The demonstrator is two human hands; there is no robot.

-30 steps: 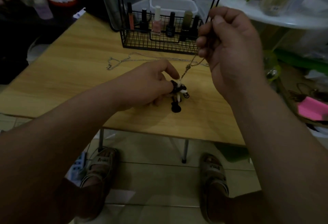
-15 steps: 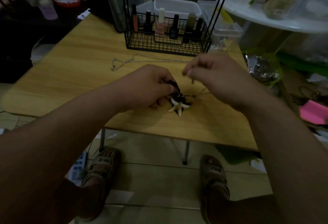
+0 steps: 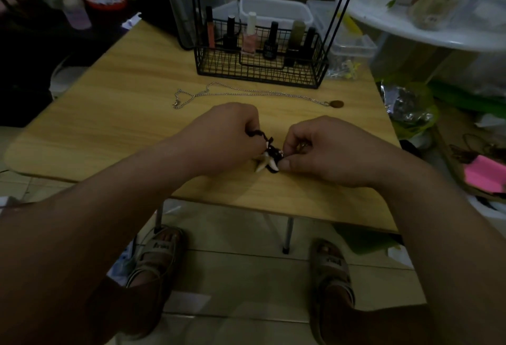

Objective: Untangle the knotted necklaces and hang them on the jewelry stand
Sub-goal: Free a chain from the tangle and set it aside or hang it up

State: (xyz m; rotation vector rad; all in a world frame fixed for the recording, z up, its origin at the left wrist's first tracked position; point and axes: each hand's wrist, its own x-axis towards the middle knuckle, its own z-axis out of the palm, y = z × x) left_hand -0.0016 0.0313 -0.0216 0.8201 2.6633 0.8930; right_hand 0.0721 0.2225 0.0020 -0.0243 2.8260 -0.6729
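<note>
Head view: a single view looking down over both forearms onto the counter [image 3: 123,120]
Left hand [image 3: 227,134]: fingers are curled round the cord of the black cord necklace [image 3: 258,134], apparently so that it is held steady while the tangle is worked
Right hand [image 3: 325,150]: thumb and fingertips are pinched on the dark knot beside the pale pendant [image 3: 262,163], a grip suited to picking a small loop loose
Hands together: both are clamped on the same necklace, nearly touching, low over the near middle of the counter
Pendant: it is rested on or just above the wood; which cannot be told
Silver chain [image 3: 246,94]: it is laid out straight across the counter, just beyond the hands, with its brown pendant [image 3: 336,104] at the right end; it appears free of knots and is judged to be set aside for hanging
Jewelry stand [image 3: 343,10]: thin black uprights are seen rising from the wire basket [image 3: 260,71] at the far edge; the top is cut off by the frame, and no necklace is seen hung on it
Basket contents: nail polish bottles [image 3: 250,41] are stood inside
Progress: the knot is judged not yet undone, and both hangings are left to do
</note>
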